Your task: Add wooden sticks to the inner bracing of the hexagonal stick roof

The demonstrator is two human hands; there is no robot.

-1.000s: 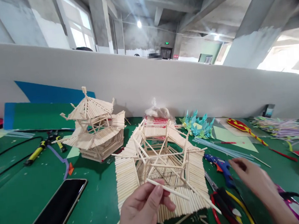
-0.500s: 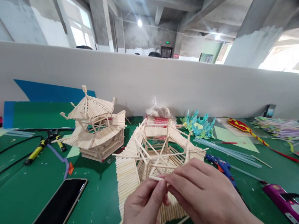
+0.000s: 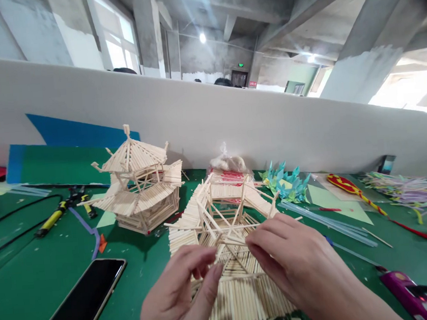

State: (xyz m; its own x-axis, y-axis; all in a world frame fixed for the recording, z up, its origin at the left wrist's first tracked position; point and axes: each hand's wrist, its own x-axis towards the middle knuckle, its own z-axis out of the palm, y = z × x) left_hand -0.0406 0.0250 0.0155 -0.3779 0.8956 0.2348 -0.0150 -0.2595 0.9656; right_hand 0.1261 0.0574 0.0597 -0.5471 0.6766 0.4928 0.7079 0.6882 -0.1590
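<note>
A half-built wooden-stick pavilion model [image 3: 243, 300] stands in front of me, its middle an open frame of thin sticks. My left hand [image 3: 185, 293] hovers over its near left side, thumb and fingers apart, holding nothing. Above the right part of the frame, my right hand [image 3: 291, 257] has its fingertips pinched on a thin wooden stick [image 3: 235, 242]. Whether that stick is fixed to the frame is hard to tell. Behind and to the left stands a roofed pavilion model [image 3: 137, 185] of the same sticks.
A phone [image 3: 80, 301] lies at left, with yellow-handled pliers [image 3: 57, 216] beyond. At right are clear glue sticks [image 3: 329, 225], a purple glue gun [image 3: 409, 292], a teal paper flower [image 3: 287, 181] and paper strips [image 3: 404, 192]. A white partition [image 3: 269, 121] stands behind.
My left hand has let go of the small stick and drawn away to the left, its fingers spreading. My right hand has shifted slightly right. The view has tilted a little.
</note>
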